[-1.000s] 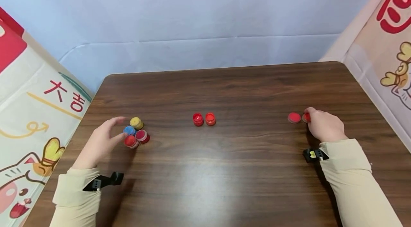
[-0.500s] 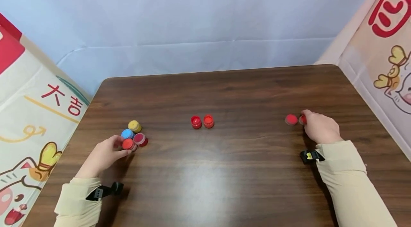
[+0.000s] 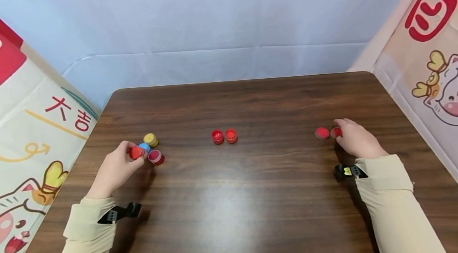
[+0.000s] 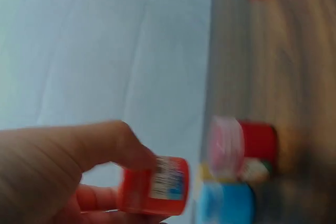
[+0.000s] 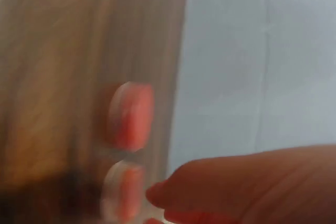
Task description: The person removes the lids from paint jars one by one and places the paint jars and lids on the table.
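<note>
In the head view my left hand (image 3: 113,171) pinches a small red paint jar (image 3: 136,153) between thumb and fingers. The jar is raised above its neighbours, its printed label showing in the left wrist view (image 4: 168,184). Beside it are a blue-lidded jar (image 3: 145,147), a yellow jar (image 3: 151,140) and a dark red jar with a clear lid (image 3: 156,157). On the right, my right hand (image 3: 359,141) has its fingertips at the edge of a red lid (image 3: 335,132) lying on the table. The right wrist view is blurred and shows these fingertips just off that lid (image 5: 125,190).
A second red lid (image 3: 322,133) lies just left of the first. Mid-table stand two uncapped paint jars, one red (image 3: 217,137) and one orange-red (image 3: 231,136). The brown wooden table (image 3: 229,102) meets a pale cloth backdrop (image 3: 214,26), with printed cloths at both sides.
My left hand has come down around the red jar, gripped it and lifted it off the table. My right hand has let go of the nearer lid and drawn back slightly.
</note>
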`<action>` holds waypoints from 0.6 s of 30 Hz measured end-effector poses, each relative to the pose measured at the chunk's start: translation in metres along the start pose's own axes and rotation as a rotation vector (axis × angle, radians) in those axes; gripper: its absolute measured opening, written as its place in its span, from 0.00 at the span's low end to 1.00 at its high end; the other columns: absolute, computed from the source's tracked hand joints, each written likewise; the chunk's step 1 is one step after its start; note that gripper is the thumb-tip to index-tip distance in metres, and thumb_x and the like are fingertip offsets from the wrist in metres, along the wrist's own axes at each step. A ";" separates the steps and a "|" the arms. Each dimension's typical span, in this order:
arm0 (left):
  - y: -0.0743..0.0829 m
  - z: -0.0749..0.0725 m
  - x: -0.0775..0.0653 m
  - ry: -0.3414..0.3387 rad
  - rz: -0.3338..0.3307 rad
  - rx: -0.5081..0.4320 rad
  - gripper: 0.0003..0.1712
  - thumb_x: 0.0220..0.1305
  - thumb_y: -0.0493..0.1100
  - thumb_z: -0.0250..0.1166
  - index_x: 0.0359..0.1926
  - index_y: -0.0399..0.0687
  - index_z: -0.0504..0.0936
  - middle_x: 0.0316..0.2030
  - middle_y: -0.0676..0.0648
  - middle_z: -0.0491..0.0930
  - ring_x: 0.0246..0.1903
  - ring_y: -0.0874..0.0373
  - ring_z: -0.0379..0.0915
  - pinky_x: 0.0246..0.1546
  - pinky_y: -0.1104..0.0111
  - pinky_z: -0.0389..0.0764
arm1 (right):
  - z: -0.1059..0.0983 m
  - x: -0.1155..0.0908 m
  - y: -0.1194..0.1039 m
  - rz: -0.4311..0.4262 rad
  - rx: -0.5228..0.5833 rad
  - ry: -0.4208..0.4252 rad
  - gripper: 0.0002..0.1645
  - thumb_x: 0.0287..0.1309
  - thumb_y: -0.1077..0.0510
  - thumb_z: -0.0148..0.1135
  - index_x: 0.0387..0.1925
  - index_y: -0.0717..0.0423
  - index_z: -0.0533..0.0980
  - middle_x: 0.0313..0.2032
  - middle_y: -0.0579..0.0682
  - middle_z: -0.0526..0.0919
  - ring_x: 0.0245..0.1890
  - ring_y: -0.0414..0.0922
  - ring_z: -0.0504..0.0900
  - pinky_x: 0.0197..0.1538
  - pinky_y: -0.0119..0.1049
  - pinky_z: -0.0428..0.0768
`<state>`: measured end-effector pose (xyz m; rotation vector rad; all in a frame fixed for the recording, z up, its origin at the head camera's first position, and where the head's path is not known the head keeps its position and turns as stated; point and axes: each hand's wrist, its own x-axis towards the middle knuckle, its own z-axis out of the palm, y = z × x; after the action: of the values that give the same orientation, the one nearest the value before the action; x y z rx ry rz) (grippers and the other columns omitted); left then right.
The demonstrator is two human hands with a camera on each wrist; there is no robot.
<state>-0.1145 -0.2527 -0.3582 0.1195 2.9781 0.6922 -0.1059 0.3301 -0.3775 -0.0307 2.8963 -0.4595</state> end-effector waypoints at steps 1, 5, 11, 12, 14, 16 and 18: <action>0.006 -0.002 0.000 0.024 0.011 -0.018 0.21 0.57 0.44 0.62 0.46 0.36 0.67 0.28 0.44 0.76 0.25 0.54 0.69 0.26 0.65 0.71 | -0.003 -0.001 -0.003 -0.001 0.007 0.017 0.31 0.56 0.66 0.52 0.59 0.79 0.59 0.59 0.78 0.57 0.59 0.72 0.57 0.54 0.64 0.63; 0.031 -0.001 0.002 0.101 0.086 -0.105 0.18 0.58 0.44 0.61 0.46 0.40 0.69 0.32 0.44 0.76 0.26 0.54 0.68 0.26 0.65 0.71 | -0.014 -0.004 -0.020 -0.011 0.031 0.100 0.31 0.58 0.65 0.51 0.60 0.77 0.59 0.62 0.78 0.52 0.60 0.72 0.55 0.54 0.66 0.62; 0.080 0.018 0.013 0.102 0.236 -0.232 0.15 0.59 0.46 0.63 0.45 0.47 0.72 0.34 0.48 0.75 0.25 0.55 0.69 0.26 0.65 0.72 | -0.024 -0.010 -0.066 -0.130 0.065 0.251 0.29 0.59 0.63 0.53 0.61 0.71 0.62 0.63 0.73 0.55 0.59 0.69 0.60 0.54 0.64 0.63; 0.089 0.022 0.014 0.097 0.264 -0.247 0.15 0.58 0.47 0.64 0.45 0.48 0.73 0.33 0.49 0.75 0.25 0.56 0.69 0.27 0.64 0.71 | -0.025 -0.012 -0.075 -0.158 0.074 0.263 0.29 0.60 0.62 0.53 0.61 0.70 0.62 0.64 0.71 0.56 0.60 0.68 0.61 0.55 0.63 0.63; 0.106 0.030 0.016 0.091 0.317 -0.256 0.17 0.57 0.48 0.66 0.44 0.48 0.75 0.34 0.50 0.75 0.28 0.56 0.66 0.28 0.64 0.71 | -0.025 -0.015 -0.094 -0.215 0.100 0.280 0.28 0.61 0.61 0.54 0.62 0.67 0.63 0.64 0.69 0.59 0.60 0.65 0.62 0.56 0.61 0.63; 0.122 0.037 0.016 0.077 0.355 -0.260 0.18 0.55 0.51 0.67 0.44 0.49 0.76 0.36 0.52 0.76 0.30 0.57 0.65 0.29 0.64 0.71 | -0.025 -0.019 -0.113 -0.267 0.131 0.291 0.28 0.62 0.60 0.55 0.62 0.64 0.64 0.63 0.65 0.62 0.61 0.62 0.64 0.57 0.58 0.64; 0.135 0.044 0.017 0.070 0.395 -0.257 0.18 0.54 0.51 0.67 0.44 0.49 0.78 0.37 0.54 0.76 0.33 0.59 0.67 0.33 0.64 0.73 | -0.024 -0.022 -0.130 -0.314 0.170 0.298 0.27 0.63 0.58 0.55 0.62 0.60 0.66 0.61 0.61 0.66 0.60 0.58 0.66 0.57 0.55 0.66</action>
<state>-0.1190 -0.1107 -0.3390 0.6902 2.9212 1.1332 -0.0907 0.2151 -0.3103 -0.4307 3.1394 -0.8282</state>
